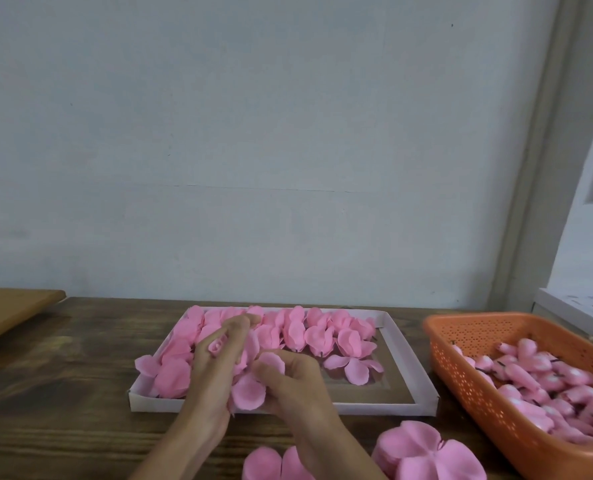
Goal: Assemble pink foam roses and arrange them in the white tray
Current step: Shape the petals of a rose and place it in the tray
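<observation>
Head view, lower centre: left hand (pixel 215 362) and right hand (pixel 295 386) both pinch a half-built foam rose (pixel 250 389) over the near edge of the white tray (pixel 374 408). Its loose petals may slide apart if either pinch slackens, scattering into the tray.

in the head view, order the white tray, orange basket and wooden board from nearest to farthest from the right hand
1. white tray: directly under the right hand.
2. orange basket: off to the right.
3. wooden board: far left, by the wall.
</observation>
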Action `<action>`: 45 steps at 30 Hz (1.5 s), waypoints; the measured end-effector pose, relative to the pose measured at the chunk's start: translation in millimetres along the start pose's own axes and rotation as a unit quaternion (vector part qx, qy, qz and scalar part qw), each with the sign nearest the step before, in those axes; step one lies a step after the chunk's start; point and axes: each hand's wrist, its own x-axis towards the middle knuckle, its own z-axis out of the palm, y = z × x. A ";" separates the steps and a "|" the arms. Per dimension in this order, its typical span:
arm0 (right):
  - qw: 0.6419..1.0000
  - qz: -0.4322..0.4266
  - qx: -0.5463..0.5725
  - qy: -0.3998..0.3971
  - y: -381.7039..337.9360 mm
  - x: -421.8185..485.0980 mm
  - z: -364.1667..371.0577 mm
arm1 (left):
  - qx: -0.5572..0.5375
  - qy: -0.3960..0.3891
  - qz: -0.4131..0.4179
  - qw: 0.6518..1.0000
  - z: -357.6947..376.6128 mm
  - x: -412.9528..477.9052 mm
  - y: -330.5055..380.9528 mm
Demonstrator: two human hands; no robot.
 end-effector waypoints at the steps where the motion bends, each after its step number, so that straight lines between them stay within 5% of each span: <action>1: 1.000 -0.008 0.004 -0.005 -0.2 -0.4 0.4 | -0.004 -0.003 0.002 1.000 1.3 -2.4 1.2; 16: 0.973 -0.184 -0.138 0.034 1.1 4.8 5.3 | 0.044 -0.065 0.101 0.992 -1.2 -2.3 8.3; 26: 0.948 -0.196 -0.249 -0.042 0.2 5.1 -1.1 | 0.068 -0.080 0.063 0.992 -8.1 1.4 2.8; 32: 0.934 -0.238 -0.266 0.011 5.8 1.3 0.2 | 0.100 -0.116 0.029 0.988 -10.9 1.9 1.9; 45: 0.983 -0.161 -0.014 0.082 -6.5 9.3 -16.8 | -0.042 -0.048 -0.034 0.997 -25.1 16.3 -0.7</action>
